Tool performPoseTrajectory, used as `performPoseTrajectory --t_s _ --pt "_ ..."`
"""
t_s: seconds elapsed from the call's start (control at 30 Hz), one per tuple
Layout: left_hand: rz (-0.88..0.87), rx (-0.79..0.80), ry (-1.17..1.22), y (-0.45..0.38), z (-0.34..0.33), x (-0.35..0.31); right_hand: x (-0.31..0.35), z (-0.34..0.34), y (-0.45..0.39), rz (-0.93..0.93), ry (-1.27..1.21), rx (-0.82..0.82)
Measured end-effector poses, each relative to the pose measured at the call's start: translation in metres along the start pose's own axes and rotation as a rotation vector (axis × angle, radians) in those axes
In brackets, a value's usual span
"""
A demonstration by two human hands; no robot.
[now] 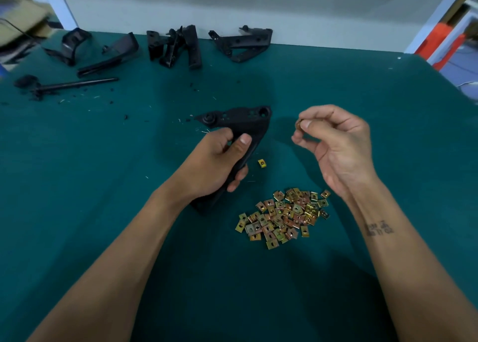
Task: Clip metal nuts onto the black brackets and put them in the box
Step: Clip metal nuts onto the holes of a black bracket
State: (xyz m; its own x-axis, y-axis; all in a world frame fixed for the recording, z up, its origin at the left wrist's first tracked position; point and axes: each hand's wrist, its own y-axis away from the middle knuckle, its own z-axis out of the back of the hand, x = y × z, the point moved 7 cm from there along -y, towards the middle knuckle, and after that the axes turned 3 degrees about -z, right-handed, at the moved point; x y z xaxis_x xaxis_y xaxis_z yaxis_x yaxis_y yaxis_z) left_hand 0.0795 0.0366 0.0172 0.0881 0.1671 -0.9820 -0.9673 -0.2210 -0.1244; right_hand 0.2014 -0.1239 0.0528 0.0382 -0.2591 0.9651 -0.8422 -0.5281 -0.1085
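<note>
My left hand grips a black bracket by its long arm, holding it above the green table with its holed top end pointing away from me. My right hand is raised to the right of the bracket and pinches a small metal nut between thumb and fingertips. A pile of several brass-coloured metal nuts lies on the table below and between my hands. One loose nut lies just right of my left hand. No box is in view.
More black brackets and a further black bracket lie along the table's far edge by the white wall. A black rod-shaped part lies at the far left. Small black and white scraps dot the green table.
</note>
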Motion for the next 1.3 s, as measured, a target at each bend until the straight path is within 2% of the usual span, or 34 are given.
performPoseTrajectory --t_s 0.13,0.27,0.4,0.7,0.87,1.07,1.23,1.3 --pt "-0.015 0.090 -0.224 0.003 -0.008 0.002 0.011 -0.007 0.005 0.173 0.108 -0.043" --pt "-0.056 0.095 -0.307 0.004 -0.013 -0.002 0.012 -0.023 0.012 0.268 0.210 -0.007" --pt "-0.114 0.113 -0.345 0.005 -0.017 -0.009 0.003 -0.032 0.015 0.204 0.261 0.065" --pt "-0.082 0.080 -0.336 0.004 -0.013 -0.005 -0.002 -0.028 0.014 0.111 0.122 -0.012" --pt "-0.074 0.098 -0.353 0.004 -0.016 -0.005 -0.001 -0.029 0.014 0.067 0.169 0.009" --pt "-0.062 0.107 -0.312 0.004 -0.015 -0.005 -0.001 -0.030 0.015 0.090 0.166 -0.029" --pt "-0.057 0.100 -0.316 0.003 -0.016 -0.006 -0.002 -0.028 0.012 0.129 0.266 -0.033" --pt "-0.044 0.091 -0.317 0.003 -0.014 -0.004 -0.004 -0.029 0.012 0.119 0.224 -0.045"
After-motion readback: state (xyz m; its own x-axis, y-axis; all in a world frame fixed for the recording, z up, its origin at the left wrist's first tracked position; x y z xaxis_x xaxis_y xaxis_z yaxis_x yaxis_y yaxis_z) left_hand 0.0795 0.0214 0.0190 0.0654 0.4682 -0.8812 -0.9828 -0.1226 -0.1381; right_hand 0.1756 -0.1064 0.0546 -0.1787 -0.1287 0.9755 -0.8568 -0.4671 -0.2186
